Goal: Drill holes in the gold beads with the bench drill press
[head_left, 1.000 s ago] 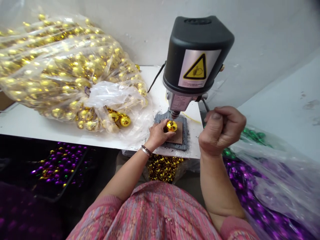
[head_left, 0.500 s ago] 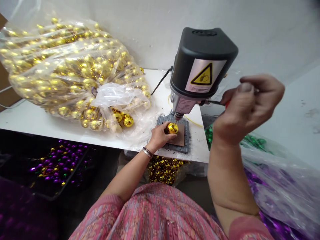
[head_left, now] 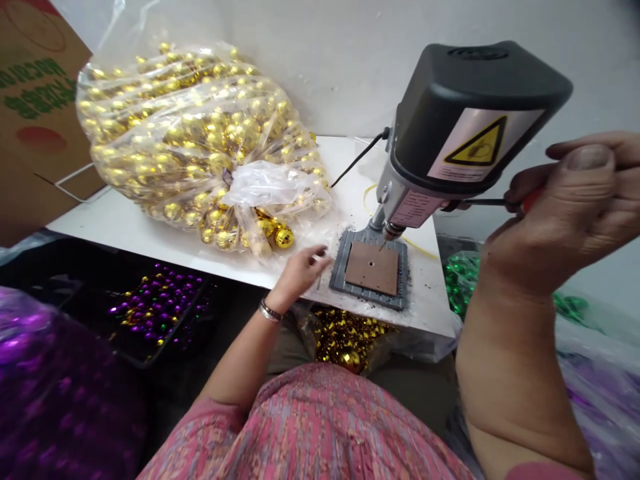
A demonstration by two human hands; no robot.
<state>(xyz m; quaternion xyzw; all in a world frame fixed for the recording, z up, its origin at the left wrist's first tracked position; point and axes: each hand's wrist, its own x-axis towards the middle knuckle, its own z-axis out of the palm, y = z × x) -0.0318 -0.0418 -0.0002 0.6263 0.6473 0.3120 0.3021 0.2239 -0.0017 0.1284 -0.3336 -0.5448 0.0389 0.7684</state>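
Note:
My left hand (head_left: 301,272) is empty, its fingers loosely apart, over the table's front edge. It is between the loose gold balls (head_left: 284,237) at the bag's mouth and the drill press base (head_left: 340,270). My right hand (head_left: 575,200) is closed round the red-knobbed feed lever (head_left: 483,201) of the drill press (head_left: 480,107), fingers partly hiding the knob. A thin drill bit (head_left: 383,243) points down over a brown wooden board (head_left: 360,273) with a small hole, on the grey base. Below the table edge, a larger gold ball (head_left: 352,360) lies among small gold pieces in an open bag.
A big clear bag of gold balls (head_left: 190,133) fills the table's left side, beside a cardboard box (head_left: 40,133). Purple and gold beads sit in a dark bin (head_left: 150,360) below. Bags of green balls (head_left: 463,277) and purple ones (head_left: 605,380) are at the right.
The gold ball under the drill bit is off the board, and my left hand has let go and moved left. My right hand stays on the lever. The view has shifted left.

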